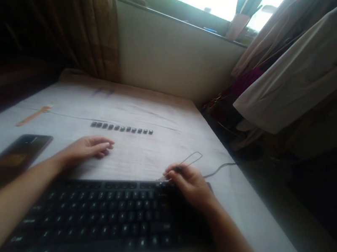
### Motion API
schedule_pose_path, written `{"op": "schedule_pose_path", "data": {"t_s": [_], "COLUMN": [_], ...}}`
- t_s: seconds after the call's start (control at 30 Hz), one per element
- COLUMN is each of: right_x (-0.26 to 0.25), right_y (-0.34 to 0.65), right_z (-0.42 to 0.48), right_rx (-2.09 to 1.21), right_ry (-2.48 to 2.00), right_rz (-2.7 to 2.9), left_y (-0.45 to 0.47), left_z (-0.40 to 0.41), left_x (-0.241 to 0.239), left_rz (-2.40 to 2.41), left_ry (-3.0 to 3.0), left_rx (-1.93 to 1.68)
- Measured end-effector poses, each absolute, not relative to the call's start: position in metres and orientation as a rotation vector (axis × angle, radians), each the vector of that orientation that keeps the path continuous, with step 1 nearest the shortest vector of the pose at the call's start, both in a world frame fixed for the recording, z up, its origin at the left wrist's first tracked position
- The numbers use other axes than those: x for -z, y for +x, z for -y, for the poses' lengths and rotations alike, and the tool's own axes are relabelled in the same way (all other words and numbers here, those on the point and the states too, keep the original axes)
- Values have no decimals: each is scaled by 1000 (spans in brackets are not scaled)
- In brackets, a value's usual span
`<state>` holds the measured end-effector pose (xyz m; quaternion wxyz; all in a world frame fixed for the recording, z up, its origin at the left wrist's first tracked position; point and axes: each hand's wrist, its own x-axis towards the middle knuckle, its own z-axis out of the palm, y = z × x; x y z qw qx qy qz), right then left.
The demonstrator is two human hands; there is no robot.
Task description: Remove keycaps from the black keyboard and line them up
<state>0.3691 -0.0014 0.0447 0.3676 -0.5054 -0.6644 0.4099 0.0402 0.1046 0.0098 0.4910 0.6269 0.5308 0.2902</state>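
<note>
A black keyboard (103,213) lies in front of me on the white cloth. My right hand (189,182) is closed on a wire keycap puller (196,155) at the keyboard's upper right. Its wire loop points up and away, while its lower end meets the top row of keys. A small dark piece shows between the fingertips; I cannot tell whether it belongs to the puller. Beyond the keyboard's upper left edge, my left hand (90,147) rests on the cloth, fingers loosely bent and holding nothing. Several small dark keycaps (122,128) stand in a straight row farther back.
A phone (23,154) lies left of my left forearm, with an orange strip (34,116) behind it. The keyboard's cable (221,167) runs off the cloth's right edge. Hanging clothes (285,76) are at the right, a curtain (90,15) at the left.
</note>
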Motion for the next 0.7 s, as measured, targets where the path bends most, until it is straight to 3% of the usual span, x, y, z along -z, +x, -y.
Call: {"op": "schedule_pose_path", "data": {"t_s": [0.33,0.7], "right_x": [-46,-47], "right_y": [363,362], "right_z": [4,-11], "right_rx": [-723,-659], "right_ry": [-1247,-1123], "right_rz": [2071,2348], "left_y": [38,41], "left_z": [-109,-107], "left_x": [-7,-9], "left_rz": [-1339,-1356], "left_ry": [1547,1529], "left_rx": [-659,-654]}}
